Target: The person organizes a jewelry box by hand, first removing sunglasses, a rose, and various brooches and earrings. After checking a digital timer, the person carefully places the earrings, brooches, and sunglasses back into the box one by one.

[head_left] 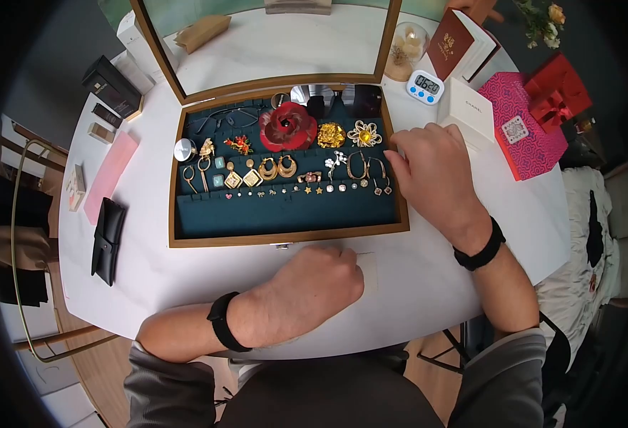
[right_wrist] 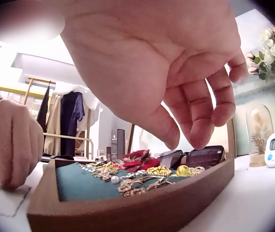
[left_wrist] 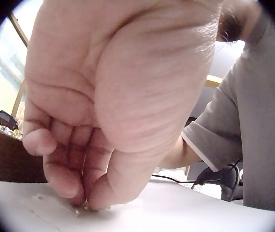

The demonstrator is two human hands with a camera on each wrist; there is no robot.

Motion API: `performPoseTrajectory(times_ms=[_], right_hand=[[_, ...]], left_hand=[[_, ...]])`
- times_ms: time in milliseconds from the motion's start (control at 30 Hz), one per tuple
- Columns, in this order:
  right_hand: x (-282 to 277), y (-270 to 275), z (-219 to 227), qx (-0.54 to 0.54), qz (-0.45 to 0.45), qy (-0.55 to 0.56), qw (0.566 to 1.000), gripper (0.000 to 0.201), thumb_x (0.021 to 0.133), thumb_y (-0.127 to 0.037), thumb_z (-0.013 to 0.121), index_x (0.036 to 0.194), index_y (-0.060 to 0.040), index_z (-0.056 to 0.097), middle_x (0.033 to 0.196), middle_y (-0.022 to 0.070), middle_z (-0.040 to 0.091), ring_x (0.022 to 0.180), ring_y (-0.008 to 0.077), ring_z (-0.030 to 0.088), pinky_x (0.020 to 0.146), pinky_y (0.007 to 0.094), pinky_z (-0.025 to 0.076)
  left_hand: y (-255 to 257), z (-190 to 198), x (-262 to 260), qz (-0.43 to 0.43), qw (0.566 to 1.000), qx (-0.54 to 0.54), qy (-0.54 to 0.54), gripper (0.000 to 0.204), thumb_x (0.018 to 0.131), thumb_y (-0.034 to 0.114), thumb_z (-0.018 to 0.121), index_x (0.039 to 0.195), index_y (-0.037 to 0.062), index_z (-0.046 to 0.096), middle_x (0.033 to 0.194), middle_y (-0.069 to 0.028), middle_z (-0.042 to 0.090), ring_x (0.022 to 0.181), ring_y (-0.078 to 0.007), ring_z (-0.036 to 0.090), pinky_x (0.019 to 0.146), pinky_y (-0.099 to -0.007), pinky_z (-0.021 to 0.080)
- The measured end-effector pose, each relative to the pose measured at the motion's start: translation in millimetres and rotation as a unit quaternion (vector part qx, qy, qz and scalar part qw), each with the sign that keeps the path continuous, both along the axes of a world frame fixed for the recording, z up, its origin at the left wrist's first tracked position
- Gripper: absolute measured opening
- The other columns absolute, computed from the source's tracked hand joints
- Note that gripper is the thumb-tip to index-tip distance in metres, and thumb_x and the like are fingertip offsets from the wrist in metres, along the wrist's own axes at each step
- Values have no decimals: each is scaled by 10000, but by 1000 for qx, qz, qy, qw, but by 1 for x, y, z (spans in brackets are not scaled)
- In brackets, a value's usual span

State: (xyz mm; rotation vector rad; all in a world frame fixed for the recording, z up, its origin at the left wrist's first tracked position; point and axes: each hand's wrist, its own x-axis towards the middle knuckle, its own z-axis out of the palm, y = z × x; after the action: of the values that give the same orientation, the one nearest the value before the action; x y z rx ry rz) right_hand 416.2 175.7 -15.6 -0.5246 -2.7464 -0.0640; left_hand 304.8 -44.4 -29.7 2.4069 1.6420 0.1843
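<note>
My left hand (head_left: pixel 303 292) is low over the table in front of a wooden jewelry box (head_left: pixel 292 237). Its thumb and fingertips pinch a tiny shiny piece (left_wrist: pixel 78 211), mostly hidden by the fingers, right above a flat, pale, see-through sheet (head_left: pixel 369 271). Over the box's right edge hovers my right hand (head_left: pixel 431 171), fingers loosely bent with nothing showing between them. Inside, on dark green lining, lie rows of earrings (head_left: pixel 287 166), a red flower brooch (head_left: pixel 288 127), a gold flower brooch (head_left: pixel 332 135), a wire-petal brooch (head_left: pixel 364 133) and sunglasses (head_left: pixel 361 102).
The glass lid (head_left: pixel 282 82) stands raised behind the box. To the right are a timer (head_left: pixel 425 87), a white box (head_left: pixel 467 110), a patterned pink box (head_left: pixel 524 139) and a glass dome (head_left: pixel 406 46). A black case (head_left: pixel 108 242) and a pink strip (head_left: pixel 112 175) lie left.
</note>
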Motion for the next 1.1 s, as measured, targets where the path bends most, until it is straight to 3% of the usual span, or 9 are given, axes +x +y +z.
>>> performPoseTrajectory(times_ms=[333, 400, 500, 600, 700, 733, 833, 933, 1100], right_hand=[[-15, -43, 17, -50, 106, 124, 985, 152, 884, -112, 773, 785, -82, 660, 728, 64, 652, 754, 267, 624, 775, 427, 423], [-18, -46, 21, -60, 116, 126, 983, 105, 893, -110, 802, 898, -54, 713, 787, 97, 684, 750, 301, 630, 756, 435, 429], [-24, -48, 19, -72, 137, 145, 977, 120, 878, -102, 816, 898, -51, 710, 792, 98, 687, 752, 300, 631, 754, 432, 428], [-26, -50, 17, -88, 154, 161, 971, 132, 856, -84, 833, 902, -48, 714, 788, 95, 685, 752, 298, 632, 755, 428, 431], [-25, -48, 9, -104, 150, 165, 969, 152, 839, -72, 844, 919, -44, 718, 787, 92, 685, 752, 296, 633, 758, 422, 437], [-24, -48, 7, -98, 146, 159, 972, 164, 840, -76, 843, 944, -41, 721, 788, 89, 684, 759, 292, 637, 773, 423, 445], [-21, -48, -1, -82, 149, 131, 977, 165, 848, -86, 838, 956, -45, 720, 789, 82, 683, 779, 283, 642, 792, 423, 450], [-17, -49, -4, -83, 150, 124, 977, 155, 856, -107, 832, 940, -54, 713, 790, 74, 684, 801, 274, 647, 815, 423, 455], [-13, -51, 1, -86, 153, 115, 978, 146, 868, -127, 824, 917, -67, 700, 792, 71, 687, 810, 271, 651, 831, 420, 463]], left_hand=[[2, 16, -8, 7, 995, -33, -91, 149, 799, 67, 729, 854, 5, 605, 855, -138, 640, 806, -339, 706, 688, -433, 584], [0, 21, -12, 12, 992, -25, -123, 168, 805, 76, 739, 854, 9, 593, 843, -135, 633, 795, -345, 699, 683, -449, 577], [-10, 33, -25, 61, 984, -35, -164, 190, 802, 29, 755, 872, 10, 579, 817, -129, 615, 773, -346, 687, 680, -464, 567], [-28, 45, -48, 147, 956, -30, -251, 206, 790, -104, 752, 915, 25, 652, 866, -119, 690, 788, -321, 703, 702, -401, 592], [-50, 65, -78, 282, 922, -61, -258, 142, 853, -106, 777, 931, -2, 722, 915, -88, 749, 782, -187, 728, 708, -312, 591], [-57, 63, -88, 306, 918, -30, -252, 143, 860, -97, 790, 945, -2, 725, 852, -92, 717, 730, -178, 721, 666, -300, 586], [-69, 69, -124, 403, 876, -68, -255, 78, 927, -115, 778, 968, -51, 760, 905, -72, 763, 800, -113, 725, 706, -254, 600], [-70, 62, -153, 432, 847, -52, -305, 68, 954, -103, 774, 992, -46, 779, 894, -68, 770, 821, -112, 736, 752, -252, 616], [-56, 50, -166, 420, 851, -57, -309, 71, 974, -76, 772, 1035, -41, 783, 921, -67, 777, 834, -116, 735, 775, -252, 621]])
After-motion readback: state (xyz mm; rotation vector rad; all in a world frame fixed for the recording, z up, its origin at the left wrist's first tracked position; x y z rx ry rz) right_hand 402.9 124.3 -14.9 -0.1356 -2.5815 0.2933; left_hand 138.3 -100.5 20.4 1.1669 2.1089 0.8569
